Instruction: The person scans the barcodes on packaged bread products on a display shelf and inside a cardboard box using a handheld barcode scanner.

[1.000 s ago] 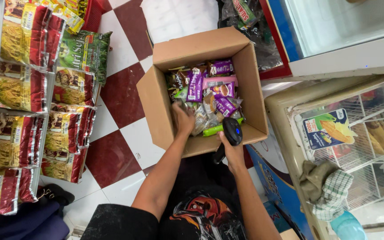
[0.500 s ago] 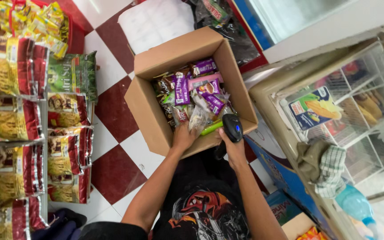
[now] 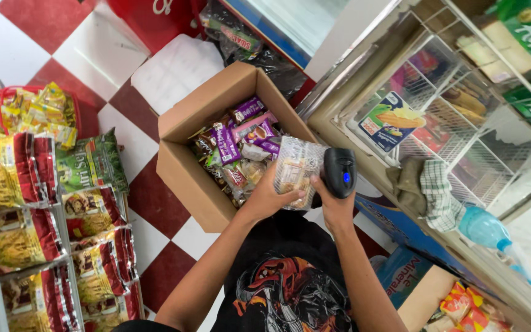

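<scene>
A clear snack packet (image 3: 295, 174) is gripped by the left hand (image 3: 270, 195) just above the near edge of the cardboard box (image 3: 187, 175). A black scanner (image 3: 338, 172) is clasped by the right hand (image 3: 333, 206) just right of the packet. More snack bars (image 3: 241, 138) are piled inside the box.

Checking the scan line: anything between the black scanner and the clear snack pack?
Nothing visible. The right hand holds the scanner right beside the clear snack pack, which the left hand holds above the open cardboard box. Scanner and pack sit edge to edge, no object between them.
</scene>
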